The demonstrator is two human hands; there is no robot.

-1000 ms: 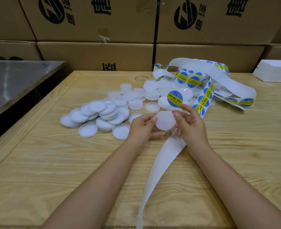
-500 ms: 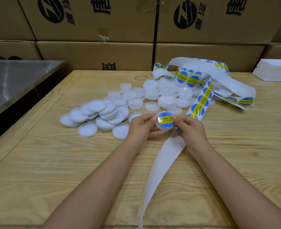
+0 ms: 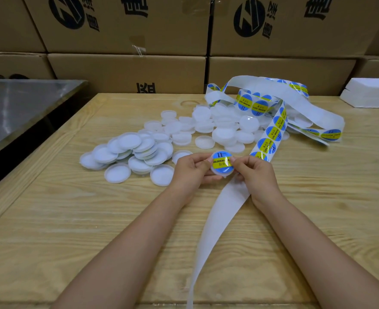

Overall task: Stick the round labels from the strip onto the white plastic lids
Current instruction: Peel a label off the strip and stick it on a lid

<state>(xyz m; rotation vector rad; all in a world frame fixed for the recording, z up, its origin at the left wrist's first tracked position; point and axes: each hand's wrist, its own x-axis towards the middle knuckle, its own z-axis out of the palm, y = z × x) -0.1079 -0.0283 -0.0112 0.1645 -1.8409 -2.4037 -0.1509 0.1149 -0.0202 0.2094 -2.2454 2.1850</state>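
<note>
A white plastic lid (image 3: 221, 172) with a round blue-and-yellow label (image 3: 221, 162) on its face is held above the table between both hands. My left hand (image 3: 193, 169) grips its left edge. My right hand (image 3: 257, 175) holds its right edge, thumb pressed on the label. The label strip (image 3: 273, 132) runs from behind my right hand to a tangled heap at the back right; its bare white backing (image 3: 219, 221) trails toward me. A pile of unlabelled white lids (image 3: 139, 150) lies to the left and behind.
The wooden table (image 3: 72, 230) carries everything. Stacked cardboard boxes (image 3: 128, 70) wall off the far side. A steel table (image 3: 16, 103) stands to the left across a dark gap. A white foam block (image 3: 369, 92) sits at the back right.
A second ago the lid was bare and a label stood raised on the strip behind it. The label went onto the lid, and my right thumb now presses on it.
</note>
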